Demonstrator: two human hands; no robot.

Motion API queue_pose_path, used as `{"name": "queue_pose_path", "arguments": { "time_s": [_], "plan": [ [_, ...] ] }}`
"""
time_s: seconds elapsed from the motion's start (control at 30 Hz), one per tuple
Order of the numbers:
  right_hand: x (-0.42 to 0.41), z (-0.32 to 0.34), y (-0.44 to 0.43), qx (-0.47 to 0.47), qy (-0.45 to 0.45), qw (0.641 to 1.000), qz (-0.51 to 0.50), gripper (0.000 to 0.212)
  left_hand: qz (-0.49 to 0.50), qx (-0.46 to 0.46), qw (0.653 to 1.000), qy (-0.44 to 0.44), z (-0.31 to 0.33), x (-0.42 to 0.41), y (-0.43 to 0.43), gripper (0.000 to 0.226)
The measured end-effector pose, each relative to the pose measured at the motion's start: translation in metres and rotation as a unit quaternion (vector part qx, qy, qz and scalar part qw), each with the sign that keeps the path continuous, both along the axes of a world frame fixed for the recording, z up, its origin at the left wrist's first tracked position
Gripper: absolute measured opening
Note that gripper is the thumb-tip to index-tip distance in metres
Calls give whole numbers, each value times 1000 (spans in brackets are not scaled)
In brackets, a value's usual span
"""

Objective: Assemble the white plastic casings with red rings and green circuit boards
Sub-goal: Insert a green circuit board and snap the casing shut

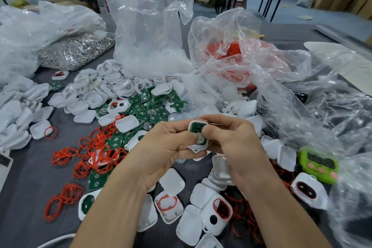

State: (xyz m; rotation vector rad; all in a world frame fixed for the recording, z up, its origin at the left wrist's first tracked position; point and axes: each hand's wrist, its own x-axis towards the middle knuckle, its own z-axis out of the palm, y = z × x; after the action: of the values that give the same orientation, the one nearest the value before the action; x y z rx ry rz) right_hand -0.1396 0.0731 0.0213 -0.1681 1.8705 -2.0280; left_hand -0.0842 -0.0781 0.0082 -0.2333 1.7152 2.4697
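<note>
Fingers [209,130] of both hands curl round one casing [197,146], held over the middle of the surface [30,177]. The left hand [165,145] and right hand [233,139] press their thumbs on a board [197,127] seated inside it. I'd say it has no lid yet. A few finished units [310,190] lie toward the front edge, but heaps of loose casings [86,90], rings [96,153] and boards [153,105] remain, so most of the job looks still to do.

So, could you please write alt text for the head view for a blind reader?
The left hand and right hand hold a white plastic casing with a green circuit board inside, thumbs pressing it. Loose red rubber rings and more parts litter the grey table before clear plastic bags.
</note>
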Motion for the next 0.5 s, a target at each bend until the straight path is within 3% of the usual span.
{"name": "queue_pose_path", "arguments": {
  "time_s": [0.3, 0.5],
  "plan": [
    [2, -2, -2, 10, -27, 999, -17, 22, -16, -7, 1000, 2, -3, 1, -2, 33],
    [3, -6, -4, 56, 32, 998, -18, 9, -31, -29, 999, 8, -3, -2, 0, 36]
  ]
}}
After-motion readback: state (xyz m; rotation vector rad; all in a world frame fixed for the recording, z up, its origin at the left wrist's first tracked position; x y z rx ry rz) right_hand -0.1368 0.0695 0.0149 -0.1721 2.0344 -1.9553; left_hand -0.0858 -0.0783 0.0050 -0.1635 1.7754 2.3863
